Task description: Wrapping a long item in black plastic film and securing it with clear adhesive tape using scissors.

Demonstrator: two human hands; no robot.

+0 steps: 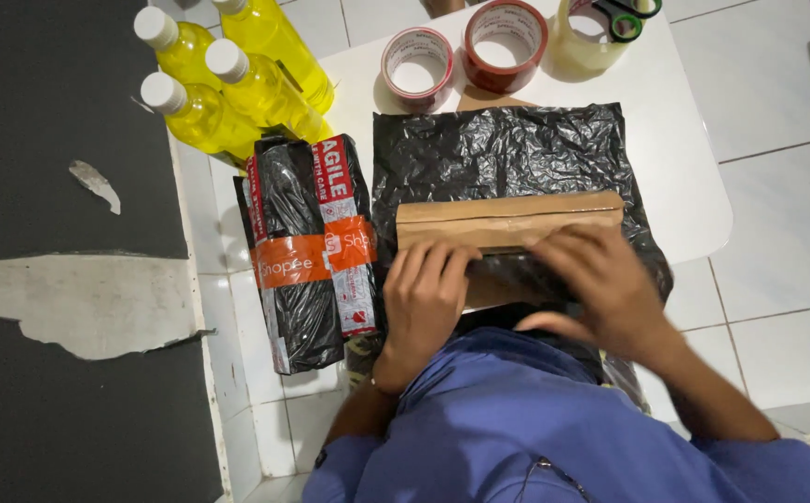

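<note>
A brown cardboard box [509,224], long and flat-sided, lies with its long axis running from one hand to the other, across the person's front, its far face pointing away from the body. It sits on a crinkled black plastic sheet [498,154] spread over a small white table [694,186]. The left hand [424,303] lies flat, fingers together and pressed down on the near left part of the box, fingertips at its top edge. The right hand [600,284] is blurred; its fingers reach over the near right part of the box and the glossy plastic there, thumb stretched toward the body, but whether it pinches the sheet or only presses cannot be told. Just left of the left hand lie wrapped parcels [307,247], long bundles in shiny black plastic bound with orange and red-and-white printed tape, their length pointing away from the body. Beyond them, farther from the left hand, stand four clear bottles [228,79] with white caps, filled with yellow liquid. Past the sheet, well beyond both hands, are three tape rolls: a pale red one [417,67], a darker red one [506,42] and a clear one [591,37], with green-handled scissors [624,19] at the last
</note>
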